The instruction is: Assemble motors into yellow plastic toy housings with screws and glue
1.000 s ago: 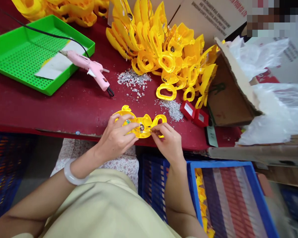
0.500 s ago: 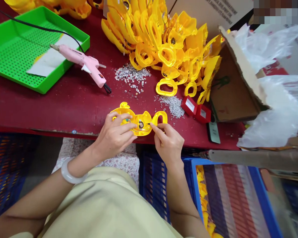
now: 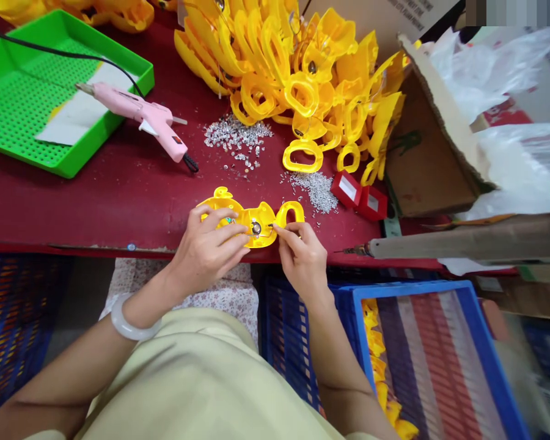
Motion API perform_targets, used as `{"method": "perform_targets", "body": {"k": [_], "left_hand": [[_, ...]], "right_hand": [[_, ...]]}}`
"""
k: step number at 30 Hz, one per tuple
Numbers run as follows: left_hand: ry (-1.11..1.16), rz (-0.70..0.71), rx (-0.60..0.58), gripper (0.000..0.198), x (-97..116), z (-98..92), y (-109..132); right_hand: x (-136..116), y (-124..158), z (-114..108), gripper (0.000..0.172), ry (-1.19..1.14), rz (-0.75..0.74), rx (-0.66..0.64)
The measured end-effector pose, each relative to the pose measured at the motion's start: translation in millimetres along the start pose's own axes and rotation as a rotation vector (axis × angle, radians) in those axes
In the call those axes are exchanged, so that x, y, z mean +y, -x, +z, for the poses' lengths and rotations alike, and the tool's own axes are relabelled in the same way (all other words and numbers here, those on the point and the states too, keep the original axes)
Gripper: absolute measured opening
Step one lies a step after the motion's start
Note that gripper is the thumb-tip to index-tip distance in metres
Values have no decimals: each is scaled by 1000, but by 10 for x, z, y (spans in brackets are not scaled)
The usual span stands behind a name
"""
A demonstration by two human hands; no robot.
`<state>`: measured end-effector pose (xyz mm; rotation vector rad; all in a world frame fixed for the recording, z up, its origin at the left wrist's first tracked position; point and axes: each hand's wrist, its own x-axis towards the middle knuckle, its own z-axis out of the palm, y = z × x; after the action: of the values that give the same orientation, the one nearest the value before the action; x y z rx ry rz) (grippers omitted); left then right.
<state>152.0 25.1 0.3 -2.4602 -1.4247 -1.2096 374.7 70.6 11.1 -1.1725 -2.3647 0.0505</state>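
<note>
A yellow plastic shell [image 3: 264, 215] with a round metal part and small wires inside lies at the table's front edge. My left hand [image 3: 213, 243] grips its left part, with the fingers over the top. At the right end of the shell, my right hand [image 3: 302, 253] pinches something small and dark between thumb and index finger, its tip over the inside of the shell. A ring-shaped yellow handle part shows just above the right fingers.
A pink glue gun [image 3: 140, 113] leans by a green tray [image 3: 68, 162]. Yellow shells [image 3: 275, 55] are piled behind small metal bits [image 3: 318, 190], red boxes [image 3: 371, 203] and a cardboard box [image 3: 433, 153]. A grey rod-like tool [image 3: 462, 244] juts in at right, above a blue crate [image 3: 357, 324].
The view has shifted slightly. The grey tool at the right has come further left and up, over the table edge. Both hands stay at the shell, with the right pinch slightly further left.
</note>
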Motion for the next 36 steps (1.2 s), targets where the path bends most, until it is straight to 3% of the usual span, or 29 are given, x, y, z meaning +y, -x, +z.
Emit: {"method": "perform_targets", "body": {"k": [4,7,19,24,27,30,34,36], "left_hand": [[-26,13,-15,10,9,-10,8],[-50,28,-31,9,17,-14,20],[-67,16,-41,11,52,-32,8],[-76,7,-56,11,63,-37,-8],[-100,16,-80,15,71,-42,-3],[-80,21,-108,19,69,-92,8],[75,35,-52,48,5,-251,-45],[85,-20,-17,43,-58,-327,-112]], "right_hand": [[-84,27,2,30,-4,55,51],[-162,44,30,32,-56,6,98],[-217,-67,58,31,25,-125,-33],[-201,-61,77,32,-148,-92,-16],[-210,-69,92,31,-83,-91,-29],[-208,-81,94,31,-37,-105,-45],[-180,-68,93,29,-263,-50,22],[-177,-50,92,27,-321,4,86]]}}
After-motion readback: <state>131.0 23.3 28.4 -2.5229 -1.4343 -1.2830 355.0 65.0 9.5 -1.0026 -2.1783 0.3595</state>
